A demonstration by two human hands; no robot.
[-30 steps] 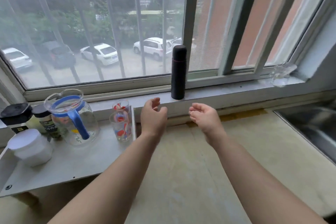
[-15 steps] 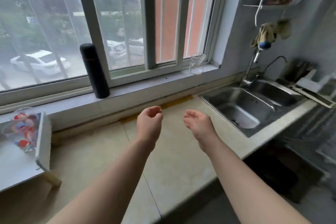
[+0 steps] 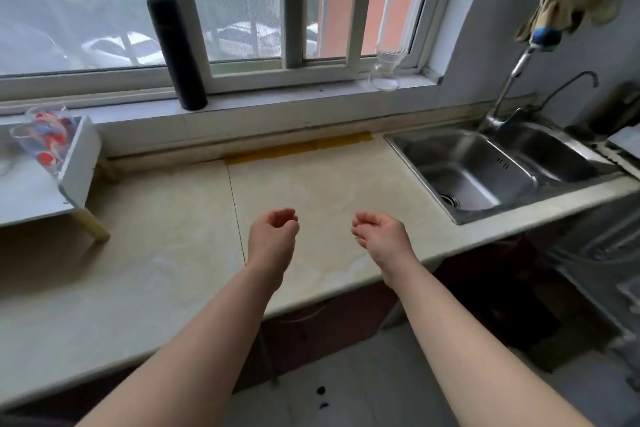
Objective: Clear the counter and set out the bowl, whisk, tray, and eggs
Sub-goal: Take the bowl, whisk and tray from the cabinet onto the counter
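Closest to the camera, two bare forearms reach forward over the counter's front edge, with grey floor tiles (image 3: 346, 374) below them. The left hand (image 3: 273, 236) and the right hand (image 3: 381, 236) hang side by side above the counter (image 3: 156, 253), apart from each other. Both have loosely curled fingers and hold nothing. The right palm is turned partly upward.

The counter is a pale beige, stone-look slab that runs from the left edge to the sink. One thin seam crosses it just left of the hands. Nothing stands on the stretch in front of the hands.

At the left, a white raised shelf (image 3: 79, 163) stands on the counter on a wooden leg. It carries two glasses (image 3: 45, 139) with a red and blue pattern, which are blurred. At the right, a steel sink (image 3: 460, 166) with two basins is set into the counter. Two taps (image 3: 512, 73) rise behind it, and a cloth (image 3: 571, 7) hangs above them.

A strip of yellow tape (image 3: 298, 149) lies along the back edge of the counter. On the windowsill beyond it, one black flask (image 3: 176, 52) stands upright. One clear glass vessel (image 3: 384, 69) stands well to the right of the flask. Behind both is the window (image 3: 294, 3), with blurred cars outside.
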